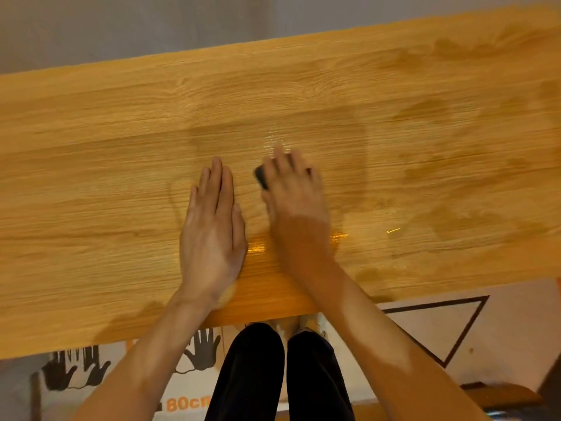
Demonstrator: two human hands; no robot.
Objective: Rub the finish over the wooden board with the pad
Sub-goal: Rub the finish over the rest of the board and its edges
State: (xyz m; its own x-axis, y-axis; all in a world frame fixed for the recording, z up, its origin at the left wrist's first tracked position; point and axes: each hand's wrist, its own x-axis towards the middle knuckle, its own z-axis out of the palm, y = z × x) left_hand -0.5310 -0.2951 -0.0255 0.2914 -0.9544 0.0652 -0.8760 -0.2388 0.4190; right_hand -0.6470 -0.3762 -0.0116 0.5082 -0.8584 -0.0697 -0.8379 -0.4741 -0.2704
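Note:
A long wooden board (106, 165) with light oak grain fills most of the view. My right hand (294, 192) presses a dark pad (261, 177) flat onto the board near its middle; only the pad's left edge shows from under the fingers, and the hand is blurred. My left hand (212, 229) lies flat on the board just left of it, fingers together, holding nothing. Darker wet patches of finish (425, 110) spread over the board's right half, with a glossy streak just beyond my right fingertips.
The board's near edge (267, 316) runs right in front of my legs in black trousers (279, 375). Below it lies a floor sheet printed with black hand shapes (203, 349) and a black triangle outline (467, 323). Grey floor lies beyond the far edge.

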